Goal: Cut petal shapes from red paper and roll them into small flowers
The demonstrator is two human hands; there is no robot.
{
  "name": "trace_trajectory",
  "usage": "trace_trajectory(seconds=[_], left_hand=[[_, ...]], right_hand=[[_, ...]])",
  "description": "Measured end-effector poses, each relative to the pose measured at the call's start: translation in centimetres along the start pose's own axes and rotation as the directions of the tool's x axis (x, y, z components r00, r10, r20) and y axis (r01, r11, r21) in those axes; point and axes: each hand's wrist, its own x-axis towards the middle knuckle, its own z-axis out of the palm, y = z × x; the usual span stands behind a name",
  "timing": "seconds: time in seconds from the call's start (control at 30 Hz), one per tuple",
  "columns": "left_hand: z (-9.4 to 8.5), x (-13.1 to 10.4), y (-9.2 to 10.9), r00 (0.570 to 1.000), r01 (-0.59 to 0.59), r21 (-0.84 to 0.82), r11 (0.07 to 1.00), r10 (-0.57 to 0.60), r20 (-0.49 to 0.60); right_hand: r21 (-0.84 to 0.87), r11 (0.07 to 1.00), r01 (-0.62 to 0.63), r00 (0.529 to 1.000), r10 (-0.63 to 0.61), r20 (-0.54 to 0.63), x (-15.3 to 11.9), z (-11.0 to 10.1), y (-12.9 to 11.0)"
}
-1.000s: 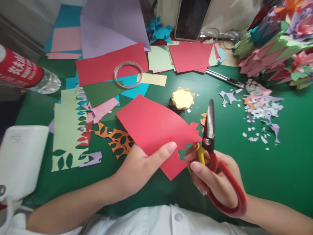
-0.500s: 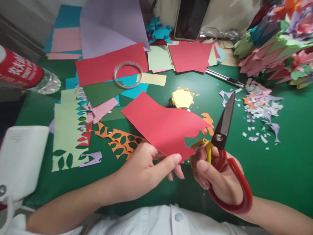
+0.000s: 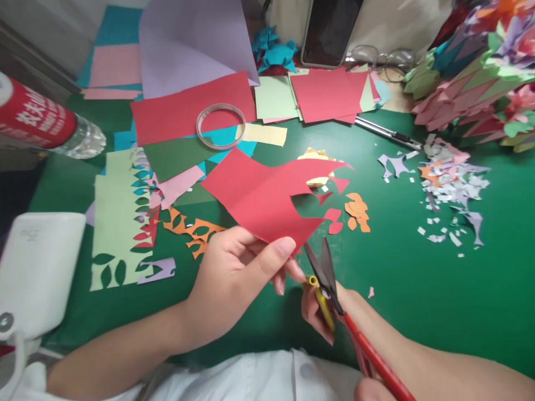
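1. Red paper (image 3: 259,189) is filling mid-view on the head camera, notched edge facing three o'clock.
2. Left hand (image 3: 234,284), nearly closed, is pinching it around six o'clock!
3. Right hand (image 3: 357,309), loosely curled, is holding scissors (image 3: 329,273) at five o'clock, blades parted.

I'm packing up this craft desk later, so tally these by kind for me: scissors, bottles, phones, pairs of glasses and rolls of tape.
Scissors: 1
Bottle: 1
Phone: 1
Pair of glasses: 1
Roll of tape: 1
Total: 5
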Motion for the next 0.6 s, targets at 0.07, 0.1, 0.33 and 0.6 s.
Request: trace_trajectory(seconds=[0.07,0.1,0.33,0.6], left_hand=[[0.3,-0.1,0.0,1.000,0.014,0.001,1.000,-0.014,0.018],[0.4,-0.1,0.0,0.999,0.017,0.006,1.000,-0.018,0.031],[0.9,-0.3,0.0,0.998,0.027,0.113,0.993,-0.032,0.045],[0.9,-0.5,-0.7,0.994,0.036,0.066,0.997,-0.043,0.100]], right_hand=[[0.028,0.998,0.063,0.998,-0.062,-0.028,0.0,0.2,0.4],[0.008,1.000,0.031,0.999,-0.030,-0.025,0.1,0.3,0.4],[-0.016,1.000,-0.009,0.994,0.010,0.104,0.0,0.0,-0.5],[0.267,0.960,-0.080,0.992,0.049,0.120,-1.0,1.4,1.5]])
